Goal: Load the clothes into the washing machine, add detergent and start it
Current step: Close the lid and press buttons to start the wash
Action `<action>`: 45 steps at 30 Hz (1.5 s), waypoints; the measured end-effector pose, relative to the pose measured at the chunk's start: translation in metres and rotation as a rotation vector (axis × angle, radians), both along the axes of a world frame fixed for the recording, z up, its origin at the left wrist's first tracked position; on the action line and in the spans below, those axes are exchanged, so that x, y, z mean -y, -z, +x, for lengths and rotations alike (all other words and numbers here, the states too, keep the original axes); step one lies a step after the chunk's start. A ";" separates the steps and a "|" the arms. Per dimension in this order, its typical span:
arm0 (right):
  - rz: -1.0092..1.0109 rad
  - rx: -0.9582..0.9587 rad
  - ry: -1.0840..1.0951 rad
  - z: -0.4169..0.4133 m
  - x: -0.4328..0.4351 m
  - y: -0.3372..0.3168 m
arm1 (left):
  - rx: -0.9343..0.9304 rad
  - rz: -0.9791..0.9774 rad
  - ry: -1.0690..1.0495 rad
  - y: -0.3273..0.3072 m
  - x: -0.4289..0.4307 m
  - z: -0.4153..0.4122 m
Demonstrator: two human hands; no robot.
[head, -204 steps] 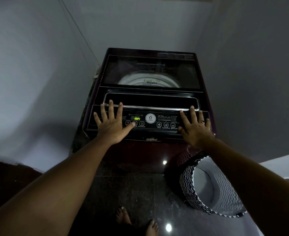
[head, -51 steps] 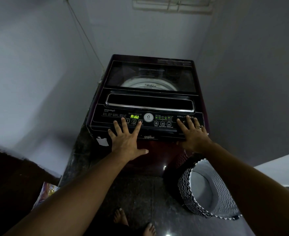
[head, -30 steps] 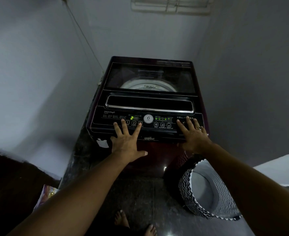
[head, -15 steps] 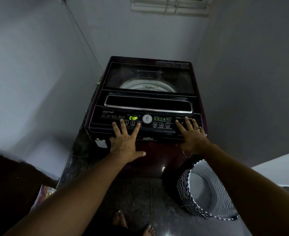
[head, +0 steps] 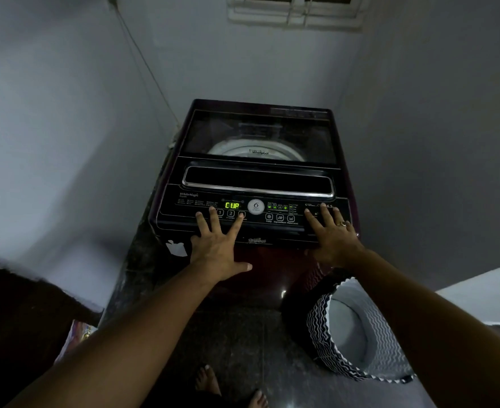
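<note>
1. The washer [head: 256,175] stood upright in the corner between two walls. Its lid [head: 257,134] was shut and its panel [head: 181,213] was nearest the person.
2. The left hand [head: 216,245] lay on the panel with its fingers straight and spread, gripping nothing. Its index tip rested on the button [head: 242,214] right of "2". The right hand [head: 332,240] lay flat on the panel's right end, fingers straight, also holding nothing.
3. Risk: the display [head: 232,205] read "CUP" (probably a detergent prompt), so a press there could start the wash without detergent. A neighbouring finger could also catch the wrong key.
4. Risk: only the drum rim showed through the dark lid, so I could not tell whether clothes were inside. The basket [head: 357,337] beside the washer looked empty.
5. The panel's long axis ran left to right across the person, and the washer's top ran front to back toward the rear wall.
</note>
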State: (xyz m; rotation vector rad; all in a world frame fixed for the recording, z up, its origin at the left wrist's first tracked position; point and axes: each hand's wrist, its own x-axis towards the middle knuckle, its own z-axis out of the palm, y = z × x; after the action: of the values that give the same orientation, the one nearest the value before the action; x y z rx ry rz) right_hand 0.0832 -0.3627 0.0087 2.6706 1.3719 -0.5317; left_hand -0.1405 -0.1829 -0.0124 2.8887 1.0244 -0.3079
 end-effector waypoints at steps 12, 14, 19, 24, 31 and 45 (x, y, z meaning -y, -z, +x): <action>-0.022 0.008 -0.014 -0.013 0.012 0.003 | 0.062 0.159 0.130 -0.002 -0.049 -0.043; -0.017 0.014 -0.019 -0.014 0.014 0.005 | 0.037 0.146 0.075 -0.002 -0.062 -0.050; -0.019 0.033 -0.031 -0.014 0.015 0.004 | -0.044 0.031 0.038 -0.003 -0.081 -0.060; -0.028 0.043 -0.037 -0.015 0.014 0.003 | -0.090 0.007 0.025 -0.007 -0.080 -0.055; -0.035 0.043 -0.041 -0.019 0.012 0.001 | -0.117 0.016 0.042 -0.011 -0.081 -0.055; -0.014 -0.015 0.004 -0.016 0.007 0.006 | -0.099 -0.016 0.188 -0.011 -0.078 -0.047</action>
State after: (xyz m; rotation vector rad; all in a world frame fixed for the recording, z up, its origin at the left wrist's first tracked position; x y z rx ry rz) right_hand 0.0671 -0.3702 0.0025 2.6638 1.3622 -0.5607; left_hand -0.1872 -0.1048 -0.0015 2.9869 0.7591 -0.4711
